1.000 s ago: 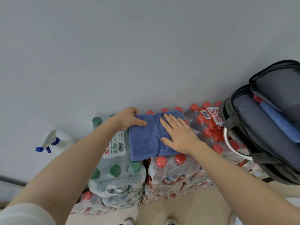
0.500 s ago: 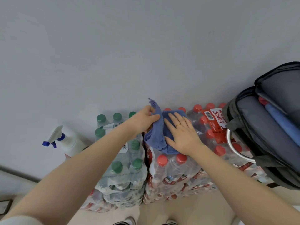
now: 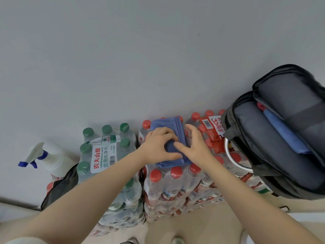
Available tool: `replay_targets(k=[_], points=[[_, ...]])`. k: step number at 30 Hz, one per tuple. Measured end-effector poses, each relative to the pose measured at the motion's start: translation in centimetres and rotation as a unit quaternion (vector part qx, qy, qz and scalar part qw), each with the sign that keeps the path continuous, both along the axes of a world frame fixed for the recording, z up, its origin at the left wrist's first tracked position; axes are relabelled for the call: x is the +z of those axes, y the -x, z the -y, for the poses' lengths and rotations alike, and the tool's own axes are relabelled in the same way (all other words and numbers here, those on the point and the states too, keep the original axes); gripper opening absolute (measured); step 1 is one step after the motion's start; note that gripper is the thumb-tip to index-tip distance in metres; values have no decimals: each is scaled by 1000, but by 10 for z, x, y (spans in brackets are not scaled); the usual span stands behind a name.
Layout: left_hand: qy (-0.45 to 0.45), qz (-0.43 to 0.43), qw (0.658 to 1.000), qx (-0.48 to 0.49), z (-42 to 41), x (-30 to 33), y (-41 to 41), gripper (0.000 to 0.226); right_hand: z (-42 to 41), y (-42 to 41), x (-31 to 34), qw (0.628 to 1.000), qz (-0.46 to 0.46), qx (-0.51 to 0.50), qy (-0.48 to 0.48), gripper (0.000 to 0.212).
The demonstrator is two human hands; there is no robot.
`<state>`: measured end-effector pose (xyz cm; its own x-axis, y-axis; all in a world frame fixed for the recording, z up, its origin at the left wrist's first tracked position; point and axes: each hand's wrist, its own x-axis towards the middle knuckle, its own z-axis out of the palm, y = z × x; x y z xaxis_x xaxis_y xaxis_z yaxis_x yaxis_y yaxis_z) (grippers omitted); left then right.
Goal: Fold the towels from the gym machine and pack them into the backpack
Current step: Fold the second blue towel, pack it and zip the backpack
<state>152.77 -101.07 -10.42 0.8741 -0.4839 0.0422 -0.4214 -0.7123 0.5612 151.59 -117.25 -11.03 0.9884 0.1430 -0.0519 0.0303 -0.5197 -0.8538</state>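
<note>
On top of the red-capped water bottle pack (image 3: 175,184), near the wall, lies the blue towel (image 3: 171,138), already folded to a narrow strip w/ its hemmed edges along the right side. Left hand (image 3: 158,147) rests on the left part of the towel, fingers bent and pressing the cloth; right hand (image 3: 195,147) comes from the other side, fingers curled, its thumb on the towel middle, the other fingers at the right edge. Both hands touch the towel, close together.

To do this fold well, I think: keep one hand pressing as an anchor, bring the far end toward the near end so edges match, then smooth flat. The caps below make an uneven base, so press gently or the bundle slips between them.

Open grey backpack (image 3: 274,147) stands just right of the pack, approx. within reach; another blue towel (image 3: 283,132) already sits in its compartment.
</note>
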Motion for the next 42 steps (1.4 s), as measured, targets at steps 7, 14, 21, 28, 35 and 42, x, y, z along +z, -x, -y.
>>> replay_targets(k=[7,14,21,28,35,42], points=[[-169,-27,985,-2,6,-11,-2,120,7,-1,-19,984,8,126,127,65],[-52,-148,982,-104,-21,2,-21,140,24,10,4,939,40,98,327,60],[-179,-20,957,-227,-45,-4,-14,131,13,27,8,863,190,282,374,65],[-149,-17,960,-238,-48,-12,-21,130,15,23,-6,855,126,250,437,83],[-89,25,969,-228,-48,-14,-26,97,-1,16,12,958,112,95,244,45],[208,-22,969,-134,-20,28,-4,56,15,33,50,995,66,-26,-68,43]])
